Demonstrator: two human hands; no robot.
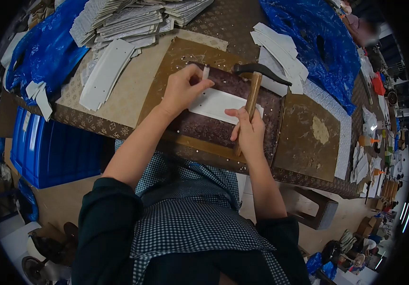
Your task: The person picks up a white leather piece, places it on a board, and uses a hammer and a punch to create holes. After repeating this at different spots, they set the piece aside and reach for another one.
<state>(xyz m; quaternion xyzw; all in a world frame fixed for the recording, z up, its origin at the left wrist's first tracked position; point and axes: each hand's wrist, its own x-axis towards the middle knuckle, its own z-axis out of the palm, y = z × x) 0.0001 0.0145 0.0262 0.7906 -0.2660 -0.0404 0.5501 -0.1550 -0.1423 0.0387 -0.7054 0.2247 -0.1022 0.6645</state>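
Observation:
My right hand (250, 130) is closed around the wooden handle of a hammer (253, 95). The hammer's long, dark, curved head points away from me over the far edge of the dark work pad (204, 126). A white strip (221, 105) with small dark marks lies flat on this pad, partly under the handle and right hand. Over the strip's left end, my left hand (185, 89) is closed, thumb and fingers brought together at a short white upright piece (206, 72). Its lower end and exact kind are hard to make out.
Stacks of papery pieces (123, 21) and white curved pieces (104, 76) lie at the far left. More white pieces (280, 52) sit at the right beside blue plastic sheeting (316, 42). Small white bits dot the pad. A blue bin (57, 147) stands below the table's left edge.

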